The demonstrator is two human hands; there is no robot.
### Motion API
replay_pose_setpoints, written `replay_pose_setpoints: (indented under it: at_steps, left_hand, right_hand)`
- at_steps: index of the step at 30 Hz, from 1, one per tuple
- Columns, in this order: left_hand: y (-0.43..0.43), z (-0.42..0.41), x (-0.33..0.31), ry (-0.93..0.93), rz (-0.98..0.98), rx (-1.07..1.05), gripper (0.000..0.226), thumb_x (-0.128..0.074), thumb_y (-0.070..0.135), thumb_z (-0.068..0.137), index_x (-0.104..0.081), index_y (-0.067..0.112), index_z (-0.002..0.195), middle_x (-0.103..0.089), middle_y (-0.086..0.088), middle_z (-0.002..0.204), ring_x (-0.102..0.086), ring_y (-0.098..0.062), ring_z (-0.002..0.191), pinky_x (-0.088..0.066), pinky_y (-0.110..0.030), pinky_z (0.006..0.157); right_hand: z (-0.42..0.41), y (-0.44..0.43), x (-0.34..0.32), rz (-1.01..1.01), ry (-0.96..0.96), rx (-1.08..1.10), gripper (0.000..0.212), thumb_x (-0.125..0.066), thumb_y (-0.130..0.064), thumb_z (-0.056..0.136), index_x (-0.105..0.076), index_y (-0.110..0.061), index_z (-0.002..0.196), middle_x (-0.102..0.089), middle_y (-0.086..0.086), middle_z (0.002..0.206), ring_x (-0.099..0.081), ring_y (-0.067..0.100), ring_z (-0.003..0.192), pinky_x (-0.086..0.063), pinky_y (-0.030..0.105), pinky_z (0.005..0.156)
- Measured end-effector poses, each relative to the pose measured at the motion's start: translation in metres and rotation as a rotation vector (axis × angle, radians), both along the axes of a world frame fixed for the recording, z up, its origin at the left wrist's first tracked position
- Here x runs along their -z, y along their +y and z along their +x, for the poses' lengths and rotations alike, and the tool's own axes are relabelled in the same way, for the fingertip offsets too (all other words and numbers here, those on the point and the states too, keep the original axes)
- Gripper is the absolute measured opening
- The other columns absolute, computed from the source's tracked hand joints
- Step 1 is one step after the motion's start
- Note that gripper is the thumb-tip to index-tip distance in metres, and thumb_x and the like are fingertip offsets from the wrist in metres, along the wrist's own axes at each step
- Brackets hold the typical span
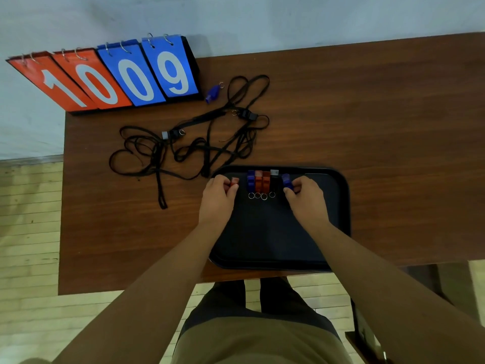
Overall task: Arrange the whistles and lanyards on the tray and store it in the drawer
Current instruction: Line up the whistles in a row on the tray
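While you stand at the brown wooden table, your left hand pinches a red whistle, right hand a blue whistle, over the black tray; lanyards lie behind; scoreboard reads 10, 09.

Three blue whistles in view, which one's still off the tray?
The blue whistle on the table beside the scoreboard. One other stands in the row on the tray; the right hand holds the third over it.
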State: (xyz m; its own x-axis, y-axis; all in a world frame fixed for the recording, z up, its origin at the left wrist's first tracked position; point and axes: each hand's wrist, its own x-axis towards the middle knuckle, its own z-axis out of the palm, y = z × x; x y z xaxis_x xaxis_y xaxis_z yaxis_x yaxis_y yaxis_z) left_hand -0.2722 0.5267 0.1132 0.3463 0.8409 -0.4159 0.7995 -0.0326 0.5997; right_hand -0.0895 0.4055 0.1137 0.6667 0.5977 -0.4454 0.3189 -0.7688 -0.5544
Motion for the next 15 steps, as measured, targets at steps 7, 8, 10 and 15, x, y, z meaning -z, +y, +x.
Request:
replay_pose_setpoints:
  at_steps: [7,8,10,15]
  left_hand:
    - [0.002,0.016,0.008,-0.084,-0.043,-0.019,0.018,-0.059,0.021,0.099,-0.059,0.014,0.115,-0.052,-0.005,0.12,-0.066,-0.012,0.081,-0.059,-0.02,0.061]
    - [0.002,0.016,0.01,-0.075,-0.036,-0.01,0.018,-0.059,0.022,0.099,-0.059,0.015,0.116,-0.051,-0.004,0.119,-0.066,-0.013,0.083,-0.061,-0.025,0.064]
    - [0.002,0.016,0.014,-0.057,-0.008,0.013,0.019,-0.06,0.025,0.097,-0.059,0.018,0.115,-0.051,-0.001,0.116,-0.064,-0.014,0.09,-0.062,-0.035,0.073]
    - [-0.001,0.023,0.015,-0.043,0.017,0.033,0.017,-0.061,0.027,0.096,-0.059,0.02,0.112,-0.052,0.002,0.11,-0.062,-0.016,0.092,-0.06,-0.04,0.08]
  right_hand:
    - [0.001,0.002,0.004,0.005,-0.003,0.0,0.014,-0.061,-0.026,0.097,-0.061,-0.019,0.108,-0.061,0.0,0.106,-0.06,0.01,0.087,-0.051,0.027,0.074]
    - [0.002,0.003,0.005,0.011,-0.003,-0.001,0.014,-0.061,-0.026,0.097,-0.061,-0.019,0.108,-0.061,0.0,0.105,-0.061,0.011,0.087,-0.053,0.029,0.076]
    - [0.002,0.004,0.006,0.02,-0.001,-0.004,0.013,-0.061,-0.027,0.097,-0.061,-0.019,0.107,-0.063,0.001,0.104,-0.063,0.013,0.088,-0.055,0.033,0.078]
    - [0.0,0.005,0.008,0.039,0.009,0.005,0.014,-0.062,-0.027,0.097,-0.063,-0.017,0.106,-0.064,0.0,0.103,-0.063,0.014,0.089,-0.055,0.034,0.08]
